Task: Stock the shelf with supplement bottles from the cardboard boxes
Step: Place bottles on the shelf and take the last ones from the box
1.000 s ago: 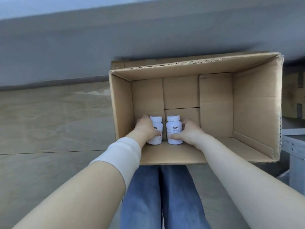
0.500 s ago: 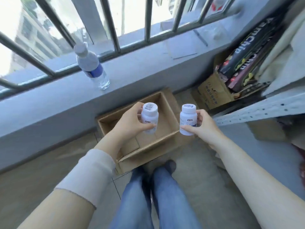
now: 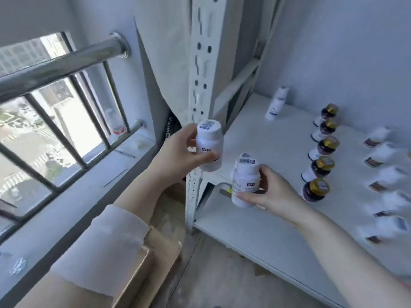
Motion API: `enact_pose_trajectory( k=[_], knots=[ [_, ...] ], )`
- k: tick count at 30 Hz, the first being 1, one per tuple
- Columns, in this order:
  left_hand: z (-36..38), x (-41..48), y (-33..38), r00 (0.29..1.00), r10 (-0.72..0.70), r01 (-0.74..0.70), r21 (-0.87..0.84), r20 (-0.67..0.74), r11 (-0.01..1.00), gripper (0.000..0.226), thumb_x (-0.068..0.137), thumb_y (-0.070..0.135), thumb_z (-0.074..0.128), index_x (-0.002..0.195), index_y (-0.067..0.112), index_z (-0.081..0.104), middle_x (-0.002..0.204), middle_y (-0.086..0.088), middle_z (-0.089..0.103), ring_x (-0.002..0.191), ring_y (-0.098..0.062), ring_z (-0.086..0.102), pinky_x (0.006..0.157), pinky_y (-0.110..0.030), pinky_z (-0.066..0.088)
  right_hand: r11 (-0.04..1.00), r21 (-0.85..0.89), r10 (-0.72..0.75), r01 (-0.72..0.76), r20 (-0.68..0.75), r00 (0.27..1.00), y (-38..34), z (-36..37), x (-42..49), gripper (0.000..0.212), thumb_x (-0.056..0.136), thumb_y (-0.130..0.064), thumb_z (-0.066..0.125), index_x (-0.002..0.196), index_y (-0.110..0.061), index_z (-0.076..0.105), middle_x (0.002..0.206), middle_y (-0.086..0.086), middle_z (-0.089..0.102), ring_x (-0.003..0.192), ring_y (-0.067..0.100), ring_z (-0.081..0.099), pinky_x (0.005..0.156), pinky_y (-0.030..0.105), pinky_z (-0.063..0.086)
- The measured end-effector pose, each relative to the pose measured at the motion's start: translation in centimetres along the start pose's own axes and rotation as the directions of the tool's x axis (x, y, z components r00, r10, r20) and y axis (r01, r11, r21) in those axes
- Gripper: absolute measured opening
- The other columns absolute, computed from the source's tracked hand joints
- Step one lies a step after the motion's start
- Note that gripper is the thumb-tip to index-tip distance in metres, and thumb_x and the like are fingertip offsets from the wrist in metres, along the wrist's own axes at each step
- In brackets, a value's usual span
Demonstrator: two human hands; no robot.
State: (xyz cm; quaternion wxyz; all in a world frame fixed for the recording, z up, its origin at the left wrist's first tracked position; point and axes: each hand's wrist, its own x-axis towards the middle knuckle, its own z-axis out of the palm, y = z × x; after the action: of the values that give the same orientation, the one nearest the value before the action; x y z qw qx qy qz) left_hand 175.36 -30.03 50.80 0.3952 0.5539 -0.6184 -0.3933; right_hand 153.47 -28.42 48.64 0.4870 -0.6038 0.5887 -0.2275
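Left hand (image 3: 175, 154) fingers clamped on left bottle (image 3: 209, 145), right hand (image 3: 274, 193) on right bottle (image 3: 244, 181); both just swung up to shelf (image 3: 271, 138) front; placing next.

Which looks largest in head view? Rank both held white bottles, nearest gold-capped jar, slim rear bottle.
Left-hand white plastic bottle, right-hand twin: alike, nearest camera.
Then gold-capped dark jar, slim white bottle: too close.

Each hand, left hand (image 3: 178, 152) and right hand (image 3: 273, 192), holds a white bottle (image 3: 209, 147) near the shelf (image 3: 266, 143), where dark bottles (image 3: 320, 167) stand beside maybe blurry white ones.
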Motion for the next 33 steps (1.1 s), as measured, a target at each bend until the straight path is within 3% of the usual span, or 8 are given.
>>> enact_pose_trajectory(
  k=[5, 10, 14, 18, 21, 24, 28, 33],
  knots=[
    [6.4, 8.8, 2.9, 0.998, 0.038, -0.038, 0.007, 0.057, 0.999, 0.042, 0.073, 0.022, 0.077, 0.110, 0.014, 0.058, 0.103, -0.004, 0.068, 0.098, -0.022, 0.064, 0.088, -0.036, 0.051, 0.999, 0.030, -0.036, 0.043, -0.219, 0.975, 1.3, -6.8, 2.6, 0.049, 0.063, -0.015, 0.083, 0.100, -0.024, 0.052, 0.103, 0.000, 0.066, 0.096, 0.016, 0.064, 0.088, 0.038, 0.053],
    [10.7, 17.9, 3.0, 0.981, 0.015, -0.035, 0.103, 0.191, 0.994, 0.045, 0.073, 0.019, 0.079, 0.112, 0.013, 0.055, 0.101, 0.003, 0.062, 0.095, -0.015, 0.058, 0.070, -0.018, 0.044, 0.995, -0.015, -0.093, 0.094, -0.380, 0.920, 1.7, -9.5, 6.9, 0.053, 0.062, -0.017, 0.085, 0.098, -0.021, 0.046, 0.092, -0.007, 0.059, 0.087, 0.013, 0.059, 0.070, 0.018, 0.044],
    [13.4, 23.8, 1.5, 0.948, -0.008, -0.065, 0.219, 0.318, 0.973, 0.056, 0.072, 0.017, 0.080, 0.120, 0.010, 0.054, 0.108, 0.000, 0.061, 0.096, -0.014, 0.054, 0.068, -0.018, 0.040, 0.996, -0.075, -0.061, 0.038, -0.341, 0.938, 3.0, -9.5, 10.7, 0.052, 0.063, -0.016, 0.083, 0.100, -0.018, 0.046, 0.092, -0.005, 0.058, 0.086, 0.015, 0.058, 0.063, 0.013, 0.042],
    [15.7, 28.3, -1.0, 0.918, -0.014, -0.081, 0.224, 0.396, 0.971, 0.051, 0.069, 0.015, 0.081, 0.113, 0.013, 0.055, 0.103, 0.002, 0.060, 0.097, -0.016, 0.056, 0.075, -0.020, 0.042, 0.999, -0.047, -0.031, 0.016, -0.332, 0.943, 4.4, -8.7, 14.1, 0.050, 0.064, -0.013, 0.081, 0.097, -0.020, 0.044, 0.086, -0.011, 0.056, 0.077, 0.011, 0.055, 0.059, 0.006, 0.039],
    [17.3, 30.1, -2.2, 0.904, 0.008, -0.102, 0.198, 0.427, 0.975, 0.052, 0.067, 0.016, 0.082, 0.112, 0.015, 0.056, 0.103, 0.003, 0.061, 0.097, -0.014, 0.057, 0.082, -0.023, 0.043, 1.000, -0.018, -0.018, 0.013, -0.337, 0.941, 5.2, -8.0, 16.6, 0.052, 0.064, -0.012, 0.081, 0.101, -0.019, 0.045, 0.093, -0.007, 0.059, 0.079, 0.010, 0.056, 0.062, 0.009, 0.040],
    [18.5, 31.0, -4.1, 0.887, -0.013, -0.071, 0.163, 0.462, 0.984, 0.052, 0.069, 0.013, 0.081, 0.113, 0.015, 0.054, 0.102, 0.004, 0.058, 0.096, -0.014, 0.054, 0.077, -0.017, 0.040, 0.997, -0.070, -0.010, -0.015, -0.331, 0.944, 6.9, -6.8, 18.1, 0.057, 0.064, -0.014, 0.081, 0.110, -0.014, 0.047, 0.101, -0.003, 0.060, 0.089, 0.015, 0.058, 0.070, 0.021, 0.042],
    [19.3, 31.0, -7.1, 0.883, -0.036, -0.004, 0.085, 0.468, 0.996, 0.048, 0.070, 0.013, 0.081, 0.104, 0.025, 0.050, 0.098, 0.009, 0.058, 0.095, -0.010, 0.055, 0.073, -0.008, 0.045, 0.998, -0.055, 0.016, -0.034, -0.303, 0.953, 9.3, -5.6, 18.6, 0.057, 0.066, -0.014, 0.081, 0.111, -0.020, 0.047, 0.099, -0.011, 0.056, 0.091, 0.013, 0.056, 0.071, 0.016, 0.037],
    [19.7, 30.7, -7.7, 0.884, -0.037, 0.026, 0.031, 0.467, 0.999, 0.050, 0.070, 0.015, 0.081, 0.107, 0.028, 0.050, 0.104, 0.007, 0.059, 0.105, -0.017, 0.056, 0.095, -0.030, 0.049, 1.000, 0.004, 0.027, -0.026, -0.280, 0.960, 9.7, -5.7, 18.8, 0.057, 0.064, -0.011, 0.082, 0.107, -0.023, 0.046, 0.101, -0.009, 0.057, 0.089, 0.010, 0.053, 0.072, 0.008, 0.038]
  ],
)
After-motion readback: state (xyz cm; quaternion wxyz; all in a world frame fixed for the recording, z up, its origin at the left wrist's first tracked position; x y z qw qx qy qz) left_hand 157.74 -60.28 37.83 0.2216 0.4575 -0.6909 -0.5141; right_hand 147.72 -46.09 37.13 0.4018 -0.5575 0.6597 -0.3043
